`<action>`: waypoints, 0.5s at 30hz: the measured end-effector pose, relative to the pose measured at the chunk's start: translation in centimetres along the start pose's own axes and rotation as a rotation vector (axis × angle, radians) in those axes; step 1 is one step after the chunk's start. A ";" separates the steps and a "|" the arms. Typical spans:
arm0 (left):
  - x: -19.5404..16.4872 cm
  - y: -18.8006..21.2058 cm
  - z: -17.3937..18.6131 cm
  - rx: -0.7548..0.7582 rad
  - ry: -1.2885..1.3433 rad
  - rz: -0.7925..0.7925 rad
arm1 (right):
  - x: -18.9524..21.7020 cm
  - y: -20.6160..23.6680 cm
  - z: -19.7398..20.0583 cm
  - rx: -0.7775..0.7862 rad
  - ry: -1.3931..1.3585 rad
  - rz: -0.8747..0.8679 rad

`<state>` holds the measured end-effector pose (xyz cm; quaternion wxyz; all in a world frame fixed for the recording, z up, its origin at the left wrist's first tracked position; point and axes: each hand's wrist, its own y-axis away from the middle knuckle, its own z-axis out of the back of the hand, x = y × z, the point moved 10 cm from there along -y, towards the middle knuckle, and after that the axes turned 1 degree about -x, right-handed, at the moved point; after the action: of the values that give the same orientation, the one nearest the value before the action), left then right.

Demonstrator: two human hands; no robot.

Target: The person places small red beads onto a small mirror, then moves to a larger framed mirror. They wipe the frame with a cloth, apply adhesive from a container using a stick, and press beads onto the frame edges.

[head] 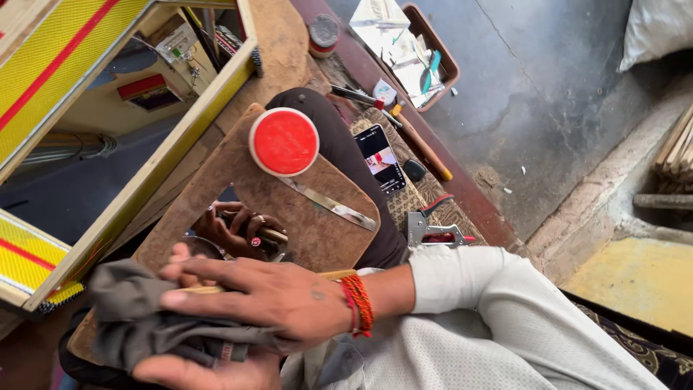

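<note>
At the frame's lower left the right hand (278,300) lies flat, fingers spread, on a grey cloth (137,314) and thin stick (209,289), the left hand (209,372) cupping the cloth from below.

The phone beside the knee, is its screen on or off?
On. The phone lies face up on the patterned mat, and its screen shows a bright picture rather than plain black glass.

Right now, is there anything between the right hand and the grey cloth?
Yes, one thing. The right hand lies flat on the grey cloth, and a thin wooden strip runs under its palm and fingers, so it seems to sit between hand and cloth. Nothing else visible is between them.
</note>
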<state>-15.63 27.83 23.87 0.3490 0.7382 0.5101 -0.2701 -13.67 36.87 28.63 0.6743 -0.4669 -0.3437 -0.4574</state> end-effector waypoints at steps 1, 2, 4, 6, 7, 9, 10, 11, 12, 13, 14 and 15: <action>-1.5 0.0 0.5 0.071 -0.058 -0.036 | 0.3 -1.3 -0.9 0.044 0.008 -0.014; -2.7 0.0 1.1 0.139 -0.122 -0.074 | 0.5 -2.5 -1.8 0.088 0.016 -0.027; -5.0 -0.7 3.8 0.221 -0.297 -0.158 | 0.5 -5.4 -3.4 0.192 0.121 -0.024; -7.4 -2.9 8.2 0.208 -0.539 -0.288 | 0.0 -9.0 -3.9 0.281 0.260 0.033; -8.9 -4.6 11.0 0.159 -0.678 -0.364 | -1.2 -11.5 -3.1 0.292 0.389 0.062; -12.9 -8.0 17.3 0.027 -0.944 -0.515 | -4.3 -17.7 -1.9 0.254 0.798 0.125; -15.0 -9.7 20.6 -0.055 -1.069 -0.583 | -5.9 -20.6 -1.6 0.251 0.939 0.176; -16.5 -10.8 23.5 -0.107 -1.156 -0.586 | -6.9 -22.7 -2.3 0.306 0.905 0.291; -17.9 -11.8 26.6 -0.160 -1.243 -0.585 | -8.1 -24.7 -2.9 0.363 0.868 0.405; -18.5 -12.7 29.6 -0.205 -1.266 -0.501 | -9.6 -26.0 -4.1 0.431 0.914 0.487; -18.9 -13.3 31.9 -0.200 -1.200 -0.474 | -12.7 -26.8 -5.8 0.548 1.141 0.481; -19.1 -13.7 33.9 -0.185 -1.135 -0.442 | -16.2 -27.2 -8.1 0.653 1.369 0.469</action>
<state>-36.32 -6.58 14.33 0.5644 0.3227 0.4071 -0.6415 -44.49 30.05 20.17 0.9174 0.0793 0.1380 -0.3649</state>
